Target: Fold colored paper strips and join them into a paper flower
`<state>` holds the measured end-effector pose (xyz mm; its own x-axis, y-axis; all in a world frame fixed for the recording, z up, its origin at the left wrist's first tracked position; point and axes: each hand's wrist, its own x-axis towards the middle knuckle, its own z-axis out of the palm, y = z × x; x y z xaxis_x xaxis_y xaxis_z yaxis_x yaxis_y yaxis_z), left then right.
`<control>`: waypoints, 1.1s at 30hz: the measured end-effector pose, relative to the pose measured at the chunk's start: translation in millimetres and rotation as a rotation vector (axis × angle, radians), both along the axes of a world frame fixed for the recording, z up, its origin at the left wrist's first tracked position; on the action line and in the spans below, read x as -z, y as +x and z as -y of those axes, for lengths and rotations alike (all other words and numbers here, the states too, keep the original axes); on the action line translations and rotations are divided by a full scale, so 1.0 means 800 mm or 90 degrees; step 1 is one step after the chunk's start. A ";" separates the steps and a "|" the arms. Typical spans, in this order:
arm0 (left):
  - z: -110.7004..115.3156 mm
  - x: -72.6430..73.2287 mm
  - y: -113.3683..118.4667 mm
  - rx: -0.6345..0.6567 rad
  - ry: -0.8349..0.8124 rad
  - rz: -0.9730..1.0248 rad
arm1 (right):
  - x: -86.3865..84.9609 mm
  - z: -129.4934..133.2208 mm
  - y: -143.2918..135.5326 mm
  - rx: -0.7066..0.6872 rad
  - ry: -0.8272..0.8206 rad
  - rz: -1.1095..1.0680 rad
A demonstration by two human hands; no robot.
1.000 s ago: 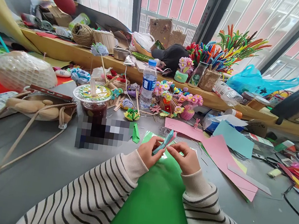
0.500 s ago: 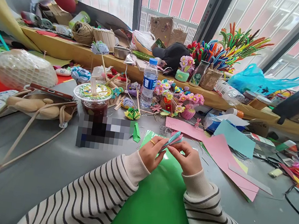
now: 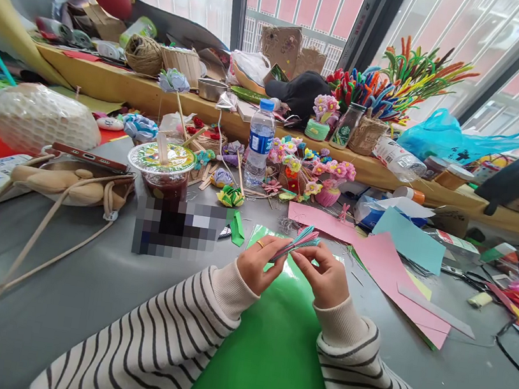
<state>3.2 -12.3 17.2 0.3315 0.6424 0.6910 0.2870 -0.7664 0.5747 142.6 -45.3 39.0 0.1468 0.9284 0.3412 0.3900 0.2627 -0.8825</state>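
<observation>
A small bundle of narrow pleated paper (image 3: 302,239), pink and teal in layers, is pinched in my left hand (image 3: 259,265), which wears a ring. Its folds spread apart toward the upper right. My right hand (image 3: 325,276) has thumb and forefinger closed at the lower edge of the same paper bundle. Both hands hover over a glossy green sheet (image 3: 271,351). Behind them a folded green paper piece (image 3: 237,229) and a green and yellow paper flower (image 3: 230,196) lie on the grey table (image 3: 136,312).
A lidded drink cup (image 3: 161,171) and a water bottle (image 3: 259,143) stand beyond my hands. Pink paper (image 3: 404,285) and teal paper (image 3: 410,238) lie to the right, near scissors (image 3: 474,278). At left is a beige bag (image 3: 62,186) with a phone (image 3: 91,158) on top.
The paper bundle's layers are fanned apart a little more at the upper end. Both hands have shifted very slightly to the left, still gripping it.
</observation>
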 end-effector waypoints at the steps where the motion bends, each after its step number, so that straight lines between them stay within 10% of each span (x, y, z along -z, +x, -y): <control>1: -0.001 0.001 0.000 -0.001 0.024 0.009 | 0.000 0.000 0.000 -0.002 -0.001 -0.001; 15: -0.003 0.003 0.002 -0.057 0.128 -0.010 | 0.001 0.003 -0.002 0.033 0.070 0.160; 33: -0.006 0.009 0.004 -0.045 0.236 -0.122 | -0.003 0.002 0.001 0.173 0.463 0.743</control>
